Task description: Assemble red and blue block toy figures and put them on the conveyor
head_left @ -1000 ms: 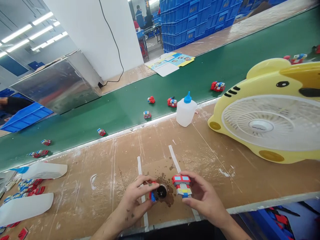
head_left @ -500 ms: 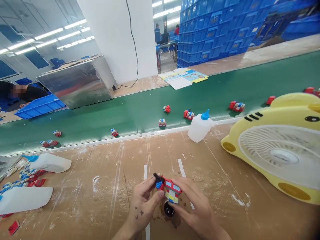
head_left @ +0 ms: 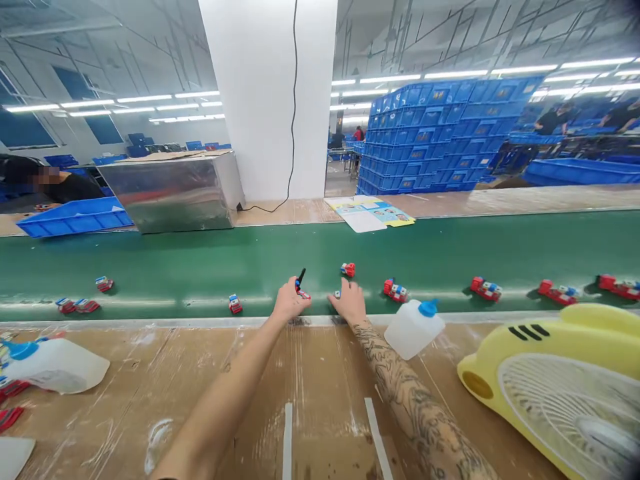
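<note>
Both my arms reach out over the brown worktop to the green conveyor belt (head_left: 200,267). My left hand (head_left: 289,303) is closed on a small red and blue toy piece (head_left: 301,293) with a black part sticking up from it. My right hand (head_left: 350,301), on a tattooed forearm, rests at the belt's near edge. Its fingers are curled over a small toy (head_left: 339,293) that is mostly hidden under them. Another red toy (head_left: 347,269) lies on the belt just beyond my right hand.
Several red and blue toys (head_left: 395,290) lie scattered along the belt. A white glue bottle with a blue cap (head_left: 414,328) stands right of my right arm, beside a yellow fan (head_left: 565,393). Another white bottle (head_left: 55,365) lies at left. A metal box (head_left: 175,190) and blue crates (head_left: 440,133) stand behind.
Both hands left the near worktop and reached forward to the belt, carrying the toy parts. My head lifted, so the view now looks across the belt.
</note>
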The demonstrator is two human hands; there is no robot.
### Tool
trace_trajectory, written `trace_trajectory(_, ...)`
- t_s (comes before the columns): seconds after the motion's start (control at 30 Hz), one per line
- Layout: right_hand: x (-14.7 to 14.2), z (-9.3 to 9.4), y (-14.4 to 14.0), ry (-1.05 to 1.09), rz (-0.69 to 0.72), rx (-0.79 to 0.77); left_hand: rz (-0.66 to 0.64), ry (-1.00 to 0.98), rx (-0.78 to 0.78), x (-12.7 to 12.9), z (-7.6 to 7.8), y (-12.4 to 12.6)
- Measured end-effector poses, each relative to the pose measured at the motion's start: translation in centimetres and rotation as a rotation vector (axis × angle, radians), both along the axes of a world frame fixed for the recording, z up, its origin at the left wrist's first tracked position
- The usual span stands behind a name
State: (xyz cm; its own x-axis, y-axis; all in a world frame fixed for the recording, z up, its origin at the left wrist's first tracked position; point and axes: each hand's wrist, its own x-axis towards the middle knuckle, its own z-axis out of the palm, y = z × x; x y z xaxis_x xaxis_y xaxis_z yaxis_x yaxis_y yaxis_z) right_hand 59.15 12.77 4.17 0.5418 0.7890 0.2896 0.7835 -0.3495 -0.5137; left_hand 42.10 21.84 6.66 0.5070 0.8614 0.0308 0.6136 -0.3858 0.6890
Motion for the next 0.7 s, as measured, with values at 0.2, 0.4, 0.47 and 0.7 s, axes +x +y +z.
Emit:
trace_trajectory(0.2,4.7,-0.1,6.5,-0.080,-0.178,-0.156,-0.103,0.251,0.040,3.7,-2.5,2.9)
trace_trajectory(0.4,8.2,0.2,9.1,-0.087,-0.242,-0.286,-0.166,0.152,0.147,4.7,-5.4,0.8)
trace_trajectory(0.47,8.5,0.7,8.9,-0.075,-0.214,-0.309,-0.187,0.097,0.161,4.6,-5.9,0.4)
trace_trajectory(0.7,-0.4,3.3,0.7,-0.130,0.138,-0.116,-0.236,0.015,0.127,-0.3,-3.9,-2.4)
